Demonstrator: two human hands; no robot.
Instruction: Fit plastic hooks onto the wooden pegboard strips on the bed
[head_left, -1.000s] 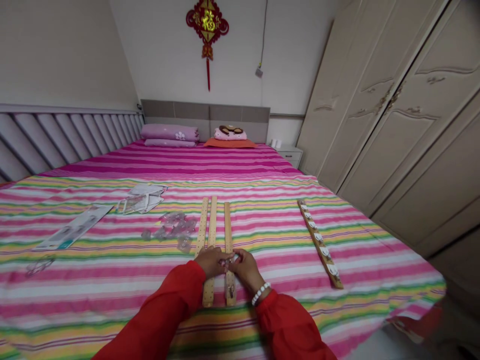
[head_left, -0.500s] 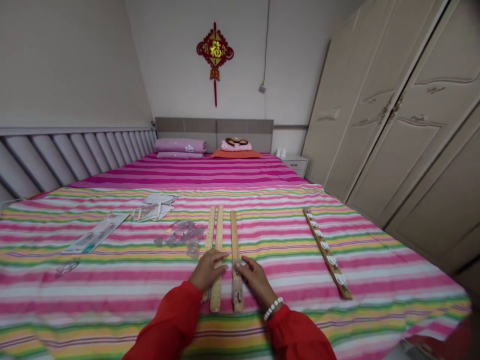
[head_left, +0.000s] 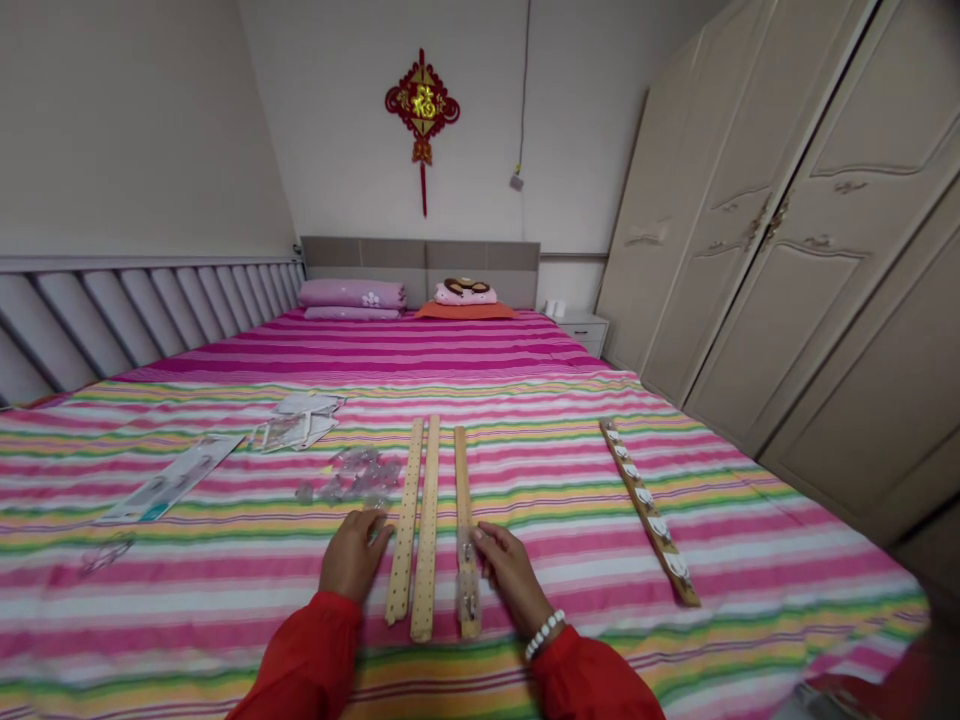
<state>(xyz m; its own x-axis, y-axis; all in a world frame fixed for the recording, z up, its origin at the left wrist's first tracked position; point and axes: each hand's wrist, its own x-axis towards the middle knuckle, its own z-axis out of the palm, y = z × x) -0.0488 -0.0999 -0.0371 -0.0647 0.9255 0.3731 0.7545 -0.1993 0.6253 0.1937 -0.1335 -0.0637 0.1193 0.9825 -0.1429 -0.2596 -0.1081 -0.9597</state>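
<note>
Three pale wooden strips lie side by side on the bedspread: a left strip with rows of small holes [head_left: 406, 530], a middle strip [head_left: 426, 520] and a right strip [head_left: 462, 480]. Clear adhesive hooks [head_left: 469, 605] with metal parts sit on the near half of the right strip. My right hand [head_left: 517, 575], thumb and index finger apart, has its fingertips at that strip's right edge by the hooks. To the left of the strips is my left hand [head_left: 352, 555], fingers loosely bent and apart, close to a pile of clear plastic pieces [head_left: 360, 472]. Nothing shows in it.
A darker wooden strip with several white hooks [head_left: 645, 497] lies to the right. On the left are a flat clear package [head_left: 176, 478], crumpled packaging [head_left: 300, 418] and a small loose clear item [head_left: 107, 552]. A railing [head_left: 150, 310] borders the bed; wardrobes [head_left: 787, 300] stand at right.
My left hand has moved left, off the wooden strips and toward the plastic pieces. The right hand stays beside the right strip. The view has shifted slightly.
</note>
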